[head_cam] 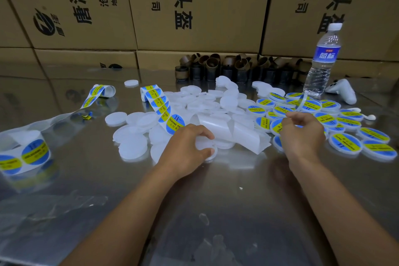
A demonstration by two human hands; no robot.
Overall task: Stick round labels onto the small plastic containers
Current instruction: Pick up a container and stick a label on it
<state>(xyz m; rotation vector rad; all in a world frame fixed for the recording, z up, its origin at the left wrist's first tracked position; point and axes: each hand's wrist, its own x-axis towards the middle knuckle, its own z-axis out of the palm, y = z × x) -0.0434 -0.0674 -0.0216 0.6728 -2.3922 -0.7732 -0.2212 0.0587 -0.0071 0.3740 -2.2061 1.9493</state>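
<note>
My left grip point(187, 147) curls round one blank container point(204, 143), a flat frosted-white disc, at the near edge of the blank heap point(200, 101), the blue-and-yellow label strip point(160, 106) curling left of it, labelled containers point(345, 142) lying flat to its right.

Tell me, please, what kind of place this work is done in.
Probably a warehouse or packing workroom: printed cardboard cartons stacked behind a steel table, heaps of unlabelled containers and labelled containers, and label rolls on it.

Bare steel table point(226, 201) nearside; container heap point(194, 101) blocks beyond.
</note>
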